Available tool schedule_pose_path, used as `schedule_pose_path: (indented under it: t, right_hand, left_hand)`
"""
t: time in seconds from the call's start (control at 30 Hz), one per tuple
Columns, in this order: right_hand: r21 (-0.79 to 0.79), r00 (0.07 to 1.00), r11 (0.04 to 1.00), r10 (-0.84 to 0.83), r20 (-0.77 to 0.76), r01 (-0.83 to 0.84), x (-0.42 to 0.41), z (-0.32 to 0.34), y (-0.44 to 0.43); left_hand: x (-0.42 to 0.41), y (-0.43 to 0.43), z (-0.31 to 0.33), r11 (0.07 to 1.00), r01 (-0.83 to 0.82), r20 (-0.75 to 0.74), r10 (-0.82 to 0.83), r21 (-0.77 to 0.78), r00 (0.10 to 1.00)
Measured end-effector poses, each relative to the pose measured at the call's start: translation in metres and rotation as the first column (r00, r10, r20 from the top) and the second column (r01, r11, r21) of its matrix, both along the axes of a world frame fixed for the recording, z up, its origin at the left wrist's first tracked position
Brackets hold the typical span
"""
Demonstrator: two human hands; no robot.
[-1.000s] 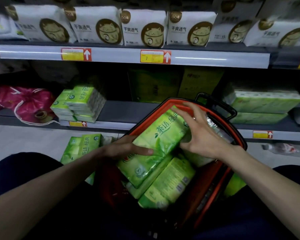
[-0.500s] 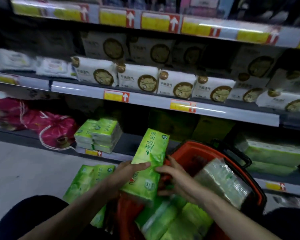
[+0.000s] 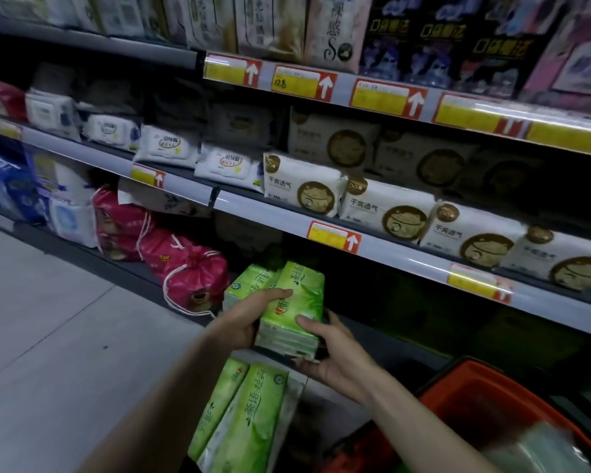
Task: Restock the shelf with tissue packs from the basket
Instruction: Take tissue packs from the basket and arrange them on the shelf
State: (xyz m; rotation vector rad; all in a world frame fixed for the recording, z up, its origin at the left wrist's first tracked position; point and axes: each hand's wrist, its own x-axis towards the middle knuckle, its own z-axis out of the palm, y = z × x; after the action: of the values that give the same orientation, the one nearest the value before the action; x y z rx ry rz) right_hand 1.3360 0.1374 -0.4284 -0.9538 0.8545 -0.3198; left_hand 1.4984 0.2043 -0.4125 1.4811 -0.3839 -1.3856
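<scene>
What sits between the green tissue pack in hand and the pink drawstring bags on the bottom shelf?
A short stack of matching green plastic-wrapped tissue packs, already on the dark bottom shelf; the held green tissue pack overlaps its right edge. Head view.

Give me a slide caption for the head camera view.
Left hand and right hand hold a green tissue pack by the stack on the bottom shelf.

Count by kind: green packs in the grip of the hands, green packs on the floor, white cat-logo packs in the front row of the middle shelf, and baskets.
held green pack, in left hand and right hand: 1
floor green packs: 2
white cat-logo packs: 4
basket: 1
Total: 8
</scene>
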Motion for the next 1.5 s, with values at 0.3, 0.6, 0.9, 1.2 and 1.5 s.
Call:
schedule_pose_path:
  t: [0.3,0.6,0.9,1.2,1.5]
  right_hand:
    - [-0.035,1.0,0.999,-0.011,-0.003,0.011,0.056,-0.023,-0.004]
    - [0.056,0.993,0.998,-0.034,0.117,0.027,0.137,-0.018,-0.02]
    - [0.028,0.995,0.996,-0.091,0.046,0.09,0.201,-0.052,-0.032]
    - [0.017,0.995,0.995,-0.097,-0.033,0.097,0.219,-0.09,-0.022]
    - [0.102,0.994,0.995,0.013,-0.112,-0.002,0.189,-0.084,-0.014]
  left_hand:
    - [0.055,-0.012,-0.037,0.996,-0.084,-0.019,0.085,0.016,0.996]
    - [0.098,-0.012,-0.067,0.697,-0.71,-0.257,0.671,-0.102,0.696]
    - [0.104,-0.034,-0.084,0.299,-0.952,-0.195,0.94,0.064,0.281]
    - [0.101,-0.044,-0.1,0.35,-0.93,0.089,0.929,0.111,0.36]
    - [0.112,-0.053,-0.147,0.655,-0.754,0.317,0.705,0.054,0.635]
